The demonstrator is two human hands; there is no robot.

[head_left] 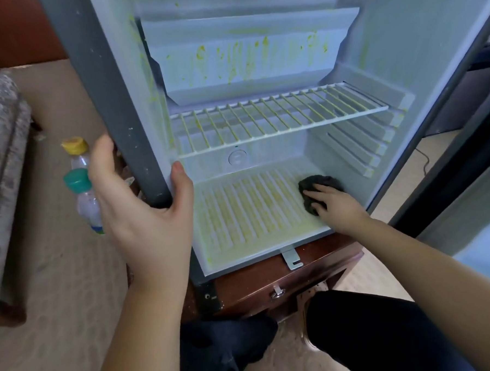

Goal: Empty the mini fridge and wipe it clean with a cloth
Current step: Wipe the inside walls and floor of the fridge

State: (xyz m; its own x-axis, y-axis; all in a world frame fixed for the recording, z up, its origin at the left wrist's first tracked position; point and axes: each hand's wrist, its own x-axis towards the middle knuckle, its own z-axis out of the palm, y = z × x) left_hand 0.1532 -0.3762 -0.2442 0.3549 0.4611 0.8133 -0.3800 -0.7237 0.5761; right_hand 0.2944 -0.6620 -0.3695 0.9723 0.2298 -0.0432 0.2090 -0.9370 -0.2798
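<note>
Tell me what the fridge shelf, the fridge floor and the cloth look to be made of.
Shelf: white-coated metal wire, likely, judging by thin parallel rods. Fridge floor: moulded plastic, matt white, ribbed, yellow-stained. Cloth: dark, soft fabric, seemingly; it bunches in a crumpled wad.

I see a grey mottled upholstered seat (0, 135) along the left edge of the frame, standing on a beige carpet (58, 280) that fills the lower left. Behind it, in the upper left corner, is a reddish-brown wooden panel (17, 30). In the lower middle there is a dark red-brown wooden cabinet (285, 276) with a small metal latch (277, 292) on its front, and crumbs are scattered along its edge. At the right, a thin dark cable (423, 160) trails over a strip of light floor (440, 144), below a dark piece of furniture (460, 97) that I cannot make out further.
</note>
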